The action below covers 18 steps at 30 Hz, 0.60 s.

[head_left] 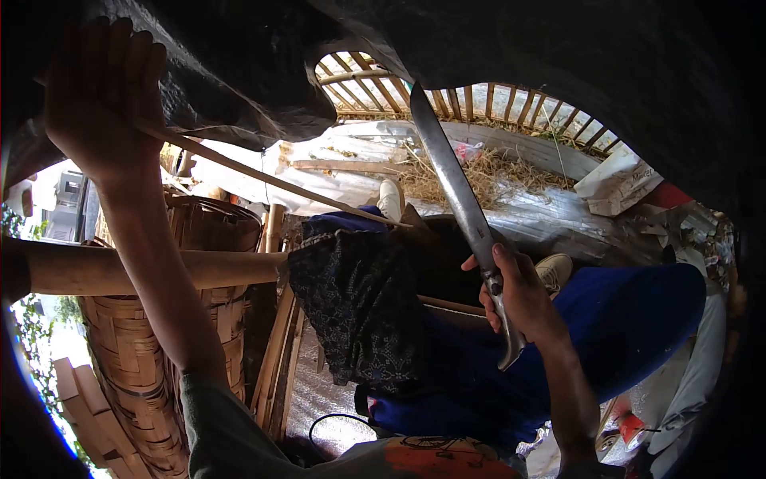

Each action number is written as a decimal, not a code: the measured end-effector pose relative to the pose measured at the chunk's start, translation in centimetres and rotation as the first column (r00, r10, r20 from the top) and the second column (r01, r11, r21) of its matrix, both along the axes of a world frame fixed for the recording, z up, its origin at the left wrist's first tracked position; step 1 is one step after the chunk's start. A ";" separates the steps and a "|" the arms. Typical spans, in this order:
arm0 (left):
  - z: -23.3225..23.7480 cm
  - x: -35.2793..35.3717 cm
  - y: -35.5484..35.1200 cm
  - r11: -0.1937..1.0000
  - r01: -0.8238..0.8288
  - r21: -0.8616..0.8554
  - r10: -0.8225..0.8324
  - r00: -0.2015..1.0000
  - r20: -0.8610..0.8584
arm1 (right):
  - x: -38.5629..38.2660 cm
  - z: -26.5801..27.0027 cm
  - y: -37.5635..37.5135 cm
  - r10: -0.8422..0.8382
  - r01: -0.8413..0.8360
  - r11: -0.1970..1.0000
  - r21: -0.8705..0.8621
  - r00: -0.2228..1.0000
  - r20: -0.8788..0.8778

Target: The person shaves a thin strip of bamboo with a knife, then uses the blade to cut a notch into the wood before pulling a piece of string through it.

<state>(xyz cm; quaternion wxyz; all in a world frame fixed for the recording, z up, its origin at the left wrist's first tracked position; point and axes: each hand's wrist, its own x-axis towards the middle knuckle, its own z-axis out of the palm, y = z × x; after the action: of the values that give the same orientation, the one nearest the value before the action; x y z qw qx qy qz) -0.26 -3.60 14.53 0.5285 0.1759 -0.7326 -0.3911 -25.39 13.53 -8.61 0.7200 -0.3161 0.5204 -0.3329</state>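
Note:
A long machete [451, 172] points up and slightly left, its handle in my right hand [519, 291] above my blue-clad leg. Raised at the upper left, my left hand [108, 100] has its fingers wrapped round the upper end of a thin bamboo strip [263, 177]. The strip slopes down to the right, its far end near my lap. A dark patterned cloth [355, 299] lies over my leg on the left. The blade does not touch the strip.
Woven baskets [132, 343] and a thick bamboo pole [215, 270] stand on the left. Black sheeting [558, 48] hangs overhead. Beyond are a slatted bamboo fence [503, 104], dry straw [495, 176] and a white sack [618, 182].

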 end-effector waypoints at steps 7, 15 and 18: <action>-2.0 -1.1 -0.1 0.953 0.275 0.130 -0.266 0.960 -0.083 | 0.1 -0.1 0.0 0.001 -0.001 1.000 0.009 1.000 -0.003; -10.3 -3.1 1.1 0.952 -0.087 0.294 0.157 0.962 -0.223 | 0.6 -0.2 0.2 0.016 -0.016 1.000 0.015 1.000 0.006; -12.1 -3.3 0.9 0.933 -0.222 0.282 0.296 0.921 -0.253 | 1.2 -0.2 0.4 0.027 -0.028 0.999 0.017 1.000 0.014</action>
<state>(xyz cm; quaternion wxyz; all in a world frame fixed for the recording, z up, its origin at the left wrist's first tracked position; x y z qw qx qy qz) -3.51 -2.69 2.45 0.6518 0.2769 -0.5623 -0.4271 -24.18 13.91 -8.80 0.7308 -0.3146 0.5141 -0.3205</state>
